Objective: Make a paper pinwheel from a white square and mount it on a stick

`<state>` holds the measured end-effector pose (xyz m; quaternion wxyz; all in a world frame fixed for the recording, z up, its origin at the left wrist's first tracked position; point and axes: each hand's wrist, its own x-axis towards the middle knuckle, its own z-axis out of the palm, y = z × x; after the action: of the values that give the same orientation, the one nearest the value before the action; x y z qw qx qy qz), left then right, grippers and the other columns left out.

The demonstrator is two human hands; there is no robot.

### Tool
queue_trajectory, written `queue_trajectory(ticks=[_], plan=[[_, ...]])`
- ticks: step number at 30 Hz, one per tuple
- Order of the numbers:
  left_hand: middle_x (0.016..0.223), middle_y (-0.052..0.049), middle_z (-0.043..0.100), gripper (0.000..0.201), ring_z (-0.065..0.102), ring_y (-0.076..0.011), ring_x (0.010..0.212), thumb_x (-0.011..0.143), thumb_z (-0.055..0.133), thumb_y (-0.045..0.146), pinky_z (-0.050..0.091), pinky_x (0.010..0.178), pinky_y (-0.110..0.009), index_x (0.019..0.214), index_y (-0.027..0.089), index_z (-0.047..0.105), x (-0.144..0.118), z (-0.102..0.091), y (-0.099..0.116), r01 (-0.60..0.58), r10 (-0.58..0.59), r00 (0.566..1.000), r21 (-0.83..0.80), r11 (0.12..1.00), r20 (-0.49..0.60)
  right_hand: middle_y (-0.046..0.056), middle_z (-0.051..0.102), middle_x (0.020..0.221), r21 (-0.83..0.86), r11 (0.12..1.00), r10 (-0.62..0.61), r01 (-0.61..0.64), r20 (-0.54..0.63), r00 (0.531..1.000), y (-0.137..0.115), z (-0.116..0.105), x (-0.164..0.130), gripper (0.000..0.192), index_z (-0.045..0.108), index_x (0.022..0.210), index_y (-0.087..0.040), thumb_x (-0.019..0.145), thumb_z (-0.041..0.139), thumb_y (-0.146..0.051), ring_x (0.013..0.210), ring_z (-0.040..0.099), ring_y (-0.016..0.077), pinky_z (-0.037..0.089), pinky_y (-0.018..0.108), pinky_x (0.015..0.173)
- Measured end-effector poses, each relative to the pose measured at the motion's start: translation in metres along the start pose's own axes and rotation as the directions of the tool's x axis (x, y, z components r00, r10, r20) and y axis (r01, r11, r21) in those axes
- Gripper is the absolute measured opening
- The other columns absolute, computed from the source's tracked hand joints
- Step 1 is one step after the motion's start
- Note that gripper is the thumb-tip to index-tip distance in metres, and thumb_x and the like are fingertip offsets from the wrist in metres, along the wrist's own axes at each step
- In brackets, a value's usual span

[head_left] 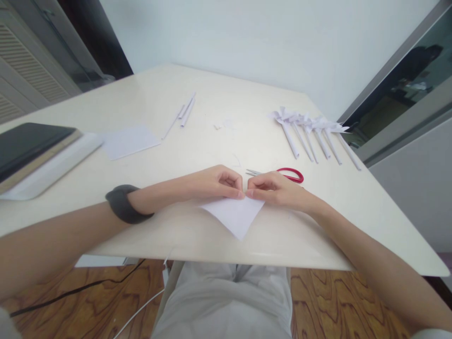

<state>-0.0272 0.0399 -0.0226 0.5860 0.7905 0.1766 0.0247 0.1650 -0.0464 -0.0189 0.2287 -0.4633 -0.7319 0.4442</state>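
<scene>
A small white sheet of paper [236,215] is pinched at its far edge between the thumb and fingers of both hands, with one corner pointing toward me. My left hand [226,182] and my right hand [270,186] are closed, their thumb tips almost meeting. A dark band circles the left wrist. Just behind my right hand lie scissors with red handles [294,175], their blades pointing left and partly hidden by the fingers.
Several white paper pinwheels on rolled sticks [312,127] lie in a row at the right. Several rolled paper tubes [187,110] and a stack of white paper [130,141] are at the left, near a dark tablet-like device [31,141]. Small paper scraps [219,126] lie mid-table.
</scene>
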Motion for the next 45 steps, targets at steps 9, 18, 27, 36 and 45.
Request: queue_trajectory(ticks=[9, 18, 27, 36, 45], plan=[[0.062, 0.005, 0.052, 0.016, 0.046, -0.0088, 0.058, 0.077, 0.06, 0.026, 0.031, 0.055, -0.02, 0.066, 0.015, 0.058, -0.001, -0.005, 0.005, 0.017, -0.018, 0.999, -0.045, 0.999, -0.027, -0.008, 0.027, 0.053, 0.086, 0.995, 0.051, -0.054, 0.032, 0.998, 0.0, -0.039, -0.016, 0.032, 0.042, 0.061, -0.017, 0.088, 0.054, -0.029, 0.045, 0.024, 0.0054, 0.016, 0.024, 0.043], [0.062, 0.002, 0.06, 0.019, 0.055, -0.0113, 0.064, 0.078, 0.062, 0.028, 0.04, 0.064, -0.022, 0.065, 0.015, 0.057, -0.002, -0.011, 0.007, 0.031, -0.032, 0.999, -0.056, 0.998, -0.021, -0.004, 0.037, 0.061, 0.121, 0.989, 0.078, -0.087, 0.078, 0.994, 0.008, -0.057, -0.029, 0.031, 0.045, 0.064, -0.016, 0.089, 0.054, -0.032, 0.051, 0.033, 0.0068, 0.021, 0.025, 0.047], [0.064, 0.003, 0.06, 0.017, 0.055, -0.0111, 0.065, 0.08, 0.059, 0.026, 0.039, 0.065, -0.022, 0.066, 0.016, 0.06, -0.007, -0.015, 0.008, -0.011, 0.01, 0.999, 0.041, 0.999, 0.034, -0.004, 0.035, 0.06, 0.134, 0.985, 0.097, -0.113, 0.116, 0.988, 0.005, -0.065, -0.032, 0.031, 0.045, 0.063, -0.016, 0.09, 0.053, -0.031, 0.054, 0.033, 0.0085, 0.021, 0.026, 0.049], [0.074, 0.0, 0.065, 0.023, 0.058, -0.0142, 0.072, 0.081, 0.057, 0.039, 0.042, 0.068, -0.024, 0.076, 0.017, 0.062, -0.009, -0.025, 0.006, 0.021, -0.006, 0.986, 0.085, 0.996, -0.167, -0.006, 0.032, 0.056, 0.191, 0.975, 0.1, -0.111, 0.065, 0.993, 0.008, -0.051, -0.024, 0.032, 0.044, 0.063, -0.018, 0.087, 0.055, -0.036, 0.047, 0.028, 0.0073, 0.017, 0.026, 0.044], [0.068, 0.004, 0.056, 0.017, 0.049, -0.009, 0.062, 0.08, 0.06, 0.033, 0.034, 0.057, -0.019, 0.075, 0.017, 0.061, -0.005, 0.003, 0.008, -0.001, 0.002, 0.999, -0.005, 1.0, 0.047, -0.006, 0.03, 0.058, 0.168, 0.986, -0.012, -0.008, 0.117, 0.993, -0.006, -0.007, -0.005, 0.029, 0.045, 0.062, -0.016, 0.086, 0.055, -0.029, 0.053, 0.026, 0.0072, 0.018, 0.024, 0.049]])
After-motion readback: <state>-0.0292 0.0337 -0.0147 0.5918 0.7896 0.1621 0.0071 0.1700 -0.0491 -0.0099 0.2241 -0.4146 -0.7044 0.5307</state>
